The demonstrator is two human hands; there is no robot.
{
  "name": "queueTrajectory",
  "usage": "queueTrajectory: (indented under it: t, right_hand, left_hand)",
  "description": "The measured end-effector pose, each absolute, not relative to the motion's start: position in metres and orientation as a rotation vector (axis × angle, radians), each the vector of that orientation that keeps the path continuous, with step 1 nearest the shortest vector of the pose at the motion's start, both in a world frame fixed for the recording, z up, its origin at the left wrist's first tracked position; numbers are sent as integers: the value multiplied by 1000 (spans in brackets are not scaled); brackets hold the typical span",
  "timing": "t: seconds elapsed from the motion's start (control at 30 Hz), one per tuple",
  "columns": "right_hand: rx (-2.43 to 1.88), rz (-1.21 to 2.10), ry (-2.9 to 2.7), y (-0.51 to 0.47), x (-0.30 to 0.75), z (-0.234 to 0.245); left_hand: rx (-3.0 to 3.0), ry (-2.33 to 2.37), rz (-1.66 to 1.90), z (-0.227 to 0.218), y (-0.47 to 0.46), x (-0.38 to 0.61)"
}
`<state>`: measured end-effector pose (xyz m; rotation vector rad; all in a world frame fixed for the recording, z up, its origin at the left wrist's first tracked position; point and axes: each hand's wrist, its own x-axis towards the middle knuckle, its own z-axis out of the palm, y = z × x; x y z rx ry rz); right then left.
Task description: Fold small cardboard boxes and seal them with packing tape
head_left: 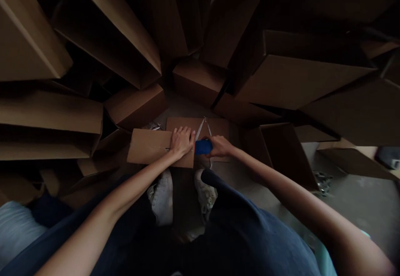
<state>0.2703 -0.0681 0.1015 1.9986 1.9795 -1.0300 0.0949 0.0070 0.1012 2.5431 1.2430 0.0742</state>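
My left hand point(181, 144) lies flat on the cardboard point(146, 144), fingers barely parted, likely to steady it ahead of my shoes point(164, 196); my right hand point(221, 146) pinches the blue thing point(203, 146) beside its right end, perhaps for control

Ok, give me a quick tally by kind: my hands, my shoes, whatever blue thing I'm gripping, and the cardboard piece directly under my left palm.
Hands: 2 (left hand, right hand)
White shoes: 2
Blue object: 1
Cardboard piece under the left palm: 1
Total: 6
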Motion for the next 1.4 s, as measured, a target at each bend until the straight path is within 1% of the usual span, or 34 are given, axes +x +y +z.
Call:
queueTrajectory:
  t: [0.2, 0.3, 0.5, 0.7, 0.87, 1.2, 1.4]
  right_hand:
    - [2047, -1136, 1886, -121, 295, 48]
    - [2099, -1202, 1877, -131, 299, 25]
    - [2229, -1344, 1850, -149, 325, 0]
    - [2421, -1346, 1763, -188, 337, 2]
    - [2498, -1370, 1720, -199, 343, 11]
    - [2438, -1534, 1711, -191, 346, 33]
    - [2434, -1542, 1706, -188, 342, 36]
  left_hand:
    - [2569, 1271, 70, 103, 7, 96]
    - [2591, 1262, 48, 103, 8, 96]
    - [2668, 1250, 19, 102, 11, 98]
    - [2665, 1240, -17, 104, 10, 99]
    - [2686, 1226, -13, 104, 10, 97]
    - [2717, 1232, -37, 104, 9, 99]
    - [2739, 1242, -29, 103, 8, 99]
